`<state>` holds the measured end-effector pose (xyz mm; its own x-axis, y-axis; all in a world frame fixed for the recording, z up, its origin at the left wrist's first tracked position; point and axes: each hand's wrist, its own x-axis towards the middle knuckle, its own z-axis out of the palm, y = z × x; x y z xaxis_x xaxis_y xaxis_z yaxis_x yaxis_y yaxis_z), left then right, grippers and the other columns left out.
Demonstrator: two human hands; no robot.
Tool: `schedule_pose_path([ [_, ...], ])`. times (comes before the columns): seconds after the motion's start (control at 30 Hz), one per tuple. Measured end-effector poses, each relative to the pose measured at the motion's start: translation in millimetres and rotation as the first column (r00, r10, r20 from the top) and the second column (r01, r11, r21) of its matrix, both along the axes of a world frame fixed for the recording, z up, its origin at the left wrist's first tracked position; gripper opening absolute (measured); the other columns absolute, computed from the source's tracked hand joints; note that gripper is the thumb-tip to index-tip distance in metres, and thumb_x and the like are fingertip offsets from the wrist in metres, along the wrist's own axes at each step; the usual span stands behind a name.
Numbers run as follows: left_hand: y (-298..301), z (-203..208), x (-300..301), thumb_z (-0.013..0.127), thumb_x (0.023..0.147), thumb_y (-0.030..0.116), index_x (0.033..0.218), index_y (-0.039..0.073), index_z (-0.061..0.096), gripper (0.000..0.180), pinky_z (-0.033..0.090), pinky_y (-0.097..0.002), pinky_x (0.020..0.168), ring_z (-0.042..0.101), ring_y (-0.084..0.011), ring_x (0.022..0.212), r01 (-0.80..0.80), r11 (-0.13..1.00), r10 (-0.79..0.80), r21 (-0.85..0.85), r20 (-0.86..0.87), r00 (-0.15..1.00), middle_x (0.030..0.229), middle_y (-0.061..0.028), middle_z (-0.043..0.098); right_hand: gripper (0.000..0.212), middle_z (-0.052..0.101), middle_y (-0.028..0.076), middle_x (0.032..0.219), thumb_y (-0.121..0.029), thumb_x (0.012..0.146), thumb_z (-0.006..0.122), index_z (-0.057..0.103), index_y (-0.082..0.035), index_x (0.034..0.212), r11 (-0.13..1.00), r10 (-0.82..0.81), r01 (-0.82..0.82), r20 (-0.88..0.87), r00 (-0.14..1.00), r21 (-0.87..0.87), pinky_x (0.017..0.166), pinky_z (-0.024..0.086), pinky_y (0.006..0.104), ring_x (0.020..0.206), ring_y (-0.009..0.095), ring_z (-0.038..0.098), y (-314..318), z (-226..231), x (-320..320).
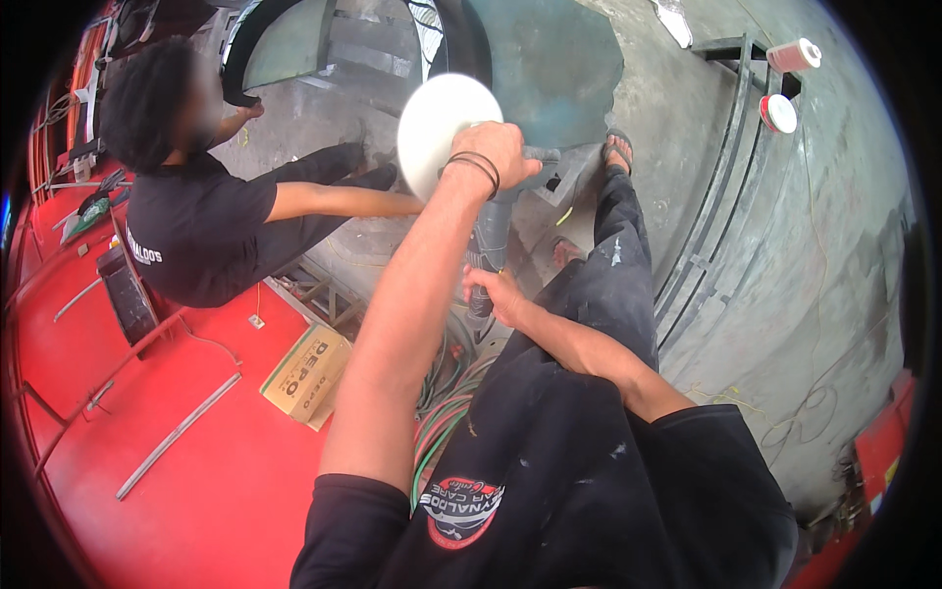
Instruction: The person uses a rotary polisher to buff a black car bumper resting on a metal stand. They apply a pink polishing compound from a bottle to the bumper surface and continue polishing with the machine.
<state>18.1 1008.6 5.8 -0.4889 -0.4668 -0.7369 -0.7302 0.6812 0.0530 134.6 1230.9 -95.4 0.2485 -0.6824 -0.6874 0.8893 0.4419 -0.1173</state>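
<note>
A power polisher [493, 236] with a round white pad [432, 133] is held in front of me. My left hand [496, 149] is closed around the front grip beside the pad. My right hand [502, 294] holds the polisher's dark rear body, lower down and close to my legs; some of its fingers are hidden behind the tool. Just beyond the pad lies a dull grey-green panel [554, 74]. A curved black-edged piece [466, 39] stands beside it, partly covered by the pad.
A co-worker [201, 216] in black crouches at the left, one hand on another curved piece. A cardboard box [307, 373] sits on the red surface [196, 461]. Coiled hoses [446, 402] lie by my legs. At right, a metal frame [711, 196] has two containers near it.
</note>
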Motion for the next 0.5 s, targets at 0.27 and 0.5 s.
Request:
schedule_pose_path([
  [0.27,60,-11,46,0.077,0.091,0.053,0.114,0.004,0.081,0.054,0.060,-0.0446,0.095,0.077,-0.0360,0.109,0.019,0.999,-0.015,-0.037,0.103,0.995,0.112,-0.0213,0.080,0.022,0.068,0.009,0.079,-0.009,0.083,0.074,0.065,-0.004,0.103,0.998,0.069,-0.069,0.173,0.982,-0.011,0.070,0.056,0.0369,0.072,0.020,0.068,61,-1,59],
  [0.5,75,-23,15,0.076,0.093,0.050,0.119,0.007,0.081,0.051,0.061,-0.0435,0.096,0.076,-0.0314,0.116,0.066,0.997,-0.053,-0.048,0.240,0.969,0.122,-0.0159,0.079,0.036,0.073,0.013,0.102,-0.020,0.092,0.068,0.066,-0.001,0.123,1.000,-0.013,0.015,0.345,0.938,-0.004,0.082,0.058,0.0445,0.089,0.025,0.071,57,15,65],
])
